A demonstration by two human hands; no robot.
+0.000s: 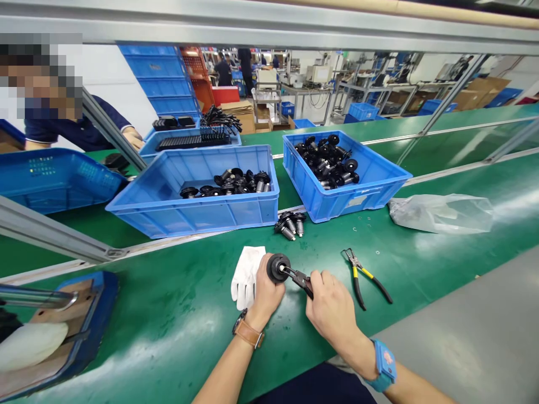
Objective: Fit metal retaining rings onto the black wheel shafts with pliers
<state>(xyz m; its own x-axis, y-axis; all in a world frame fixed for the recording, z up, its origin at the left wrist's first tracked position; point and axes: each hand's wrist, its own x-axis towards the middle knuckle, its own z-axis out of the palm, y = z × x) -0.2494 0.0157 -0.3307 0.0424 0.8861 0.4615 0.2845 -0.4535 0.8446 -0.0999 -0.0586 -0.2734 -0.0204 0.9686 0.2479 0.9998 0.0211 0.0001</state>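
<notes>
My left hand (pixel 266 292) is wrapped round a round black part (pixel 278 268), its disc face turned up. In my right hand (pixel 330 306) are dark pliers (pixel 301 280), whose thin tips touch the middle of the disc. Beside my left hand a white glove (pixel 247 276) lies flat on the green table (pixel 168 314). To the right of my right hand rest pliers with yellow and black handles (pixel 365 276). Several black parts with grey shafts (pixel 290 224) are heaped beyond my hands.
Two blue bins (pixel 210 216) (pixel 357 199) hold many black parts. A clear plastic bag (pixel 442 213) and small rings (pixel 378 252) lie at the right. Metal frame bars (pixel 269 28) cross above and at the left, near a blue-edged fixture (pixel 99 314). Another person's hand (pixel 133 137) is beyond.
</notes>
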